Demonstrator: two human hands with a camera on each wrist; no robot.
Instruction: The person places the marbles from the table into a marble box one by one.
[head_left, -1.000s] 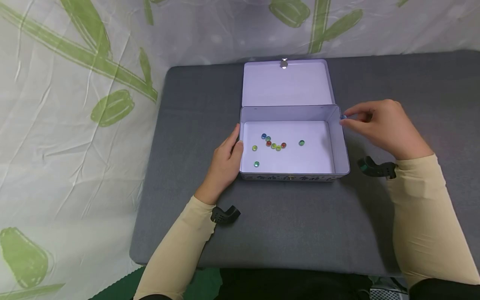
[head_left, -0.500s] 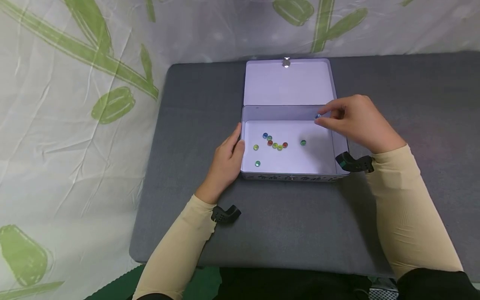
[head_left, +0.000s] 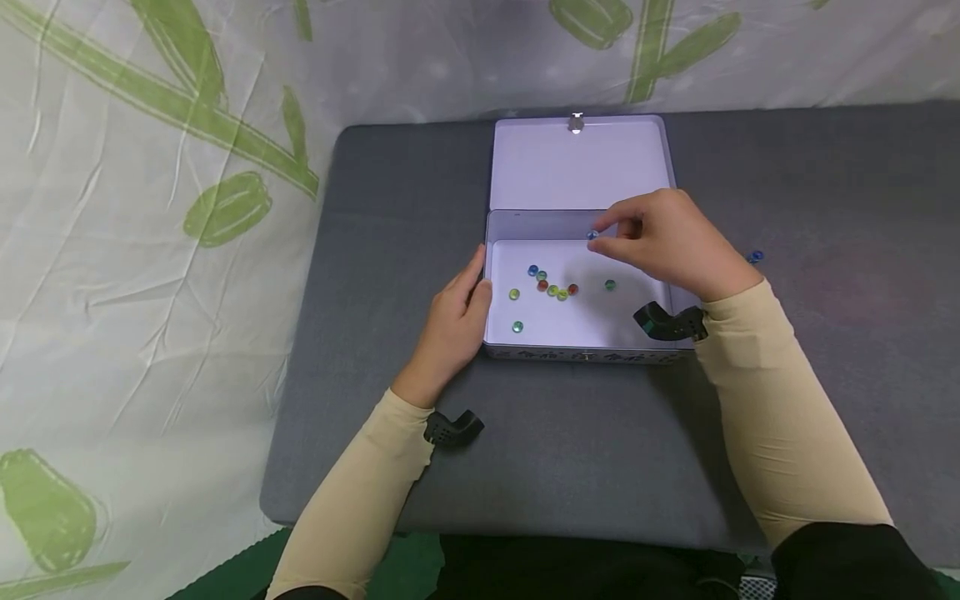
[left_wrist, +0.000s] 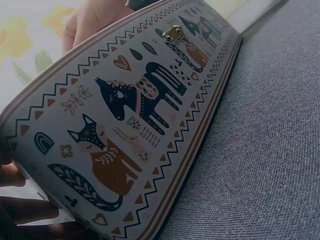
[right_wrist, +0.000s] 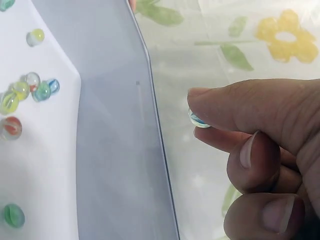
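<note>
An open metal tin box with a lilac-white inside stands on the grey table, its printed front showing foxes and horses in the left wrist view. My left hand holds its left side, thumb at the rim and fingers along the outer wall. Between the thumb and index finger of my right hand a clear marble with blue streaks is pinched, above the back part of the box. Several loose marbles lie on the box floor, among them a green marble, a yellow marble and a red marble.
Behind the box its lid is folded back, with a metal clasp. Blue marbles sit on the grey table beyond the right wrist, partly hidden by it. A patterned curtain hangs at the back and left.
My right hand has carried the blue-streaked marble leftward from beside the box's right rim to over the box. The left hand keeps its place at the left side.
</note>
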